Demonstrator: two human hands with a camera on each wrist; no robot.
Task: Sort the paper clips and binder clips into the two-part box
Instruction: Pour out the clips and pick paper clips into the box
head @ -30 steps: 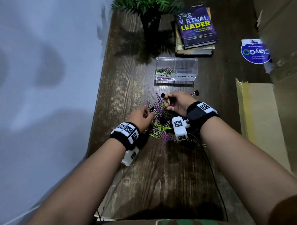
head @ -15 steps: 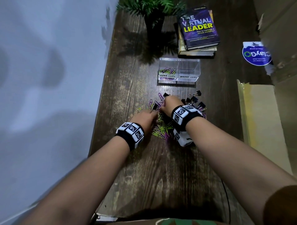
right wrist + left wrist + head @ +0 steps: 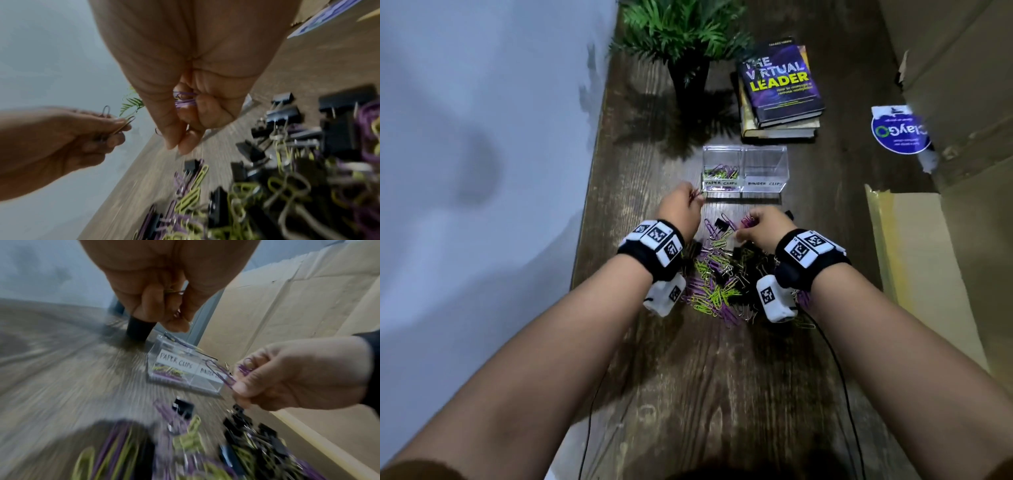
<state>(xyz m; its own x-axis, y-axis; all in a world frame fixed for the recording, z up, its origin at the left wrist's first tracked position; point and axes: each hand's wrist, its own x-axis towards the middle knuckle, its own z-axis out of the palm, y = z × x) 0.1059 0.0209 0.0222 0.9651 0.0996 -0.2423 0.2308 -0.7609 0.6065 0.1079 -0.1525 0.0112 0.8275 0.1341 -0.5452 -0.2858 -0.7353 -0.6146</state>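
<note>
A clear two-part box (image 3: 777, 161) stands on the wooden table (image 3: 722, 377). Its left part, labelled PAPER CLIPS, holds purple and green paper clips (image 3: 720, 172); the right part, labelled BINDER CLIPS, looks empty. A mixed pile of clips (image 3: 717, 277) lies between my wrists, with black binder clips (image 3: 283, 113) among it. My left hand (image 3: 697, 197) pinches a few paper clips (image 3: 125, 121) just in front of the box's left corner. My right hand (image 3: 748, 224) hovers over the pile's far edge and grips several purple paper clips (image 3: 185, 100), one sticking out (image 3: 220, 373).
A potted plant (image 3: 688, 78) and a stack of books (image 3: 779, 89) stand behind the box. Cardboard (image 3: 928, 274) lies along the right, with a blue round sticker (image 3: 899, 132) beyond it. The table's left edge (image 3: 585, 240) runs close to my left wrist.
Both hands have lifted from the pile with paper clips. The left hand has moved forward to the box's front left corner; the right hand has risen over the pile's far edge.
</note>
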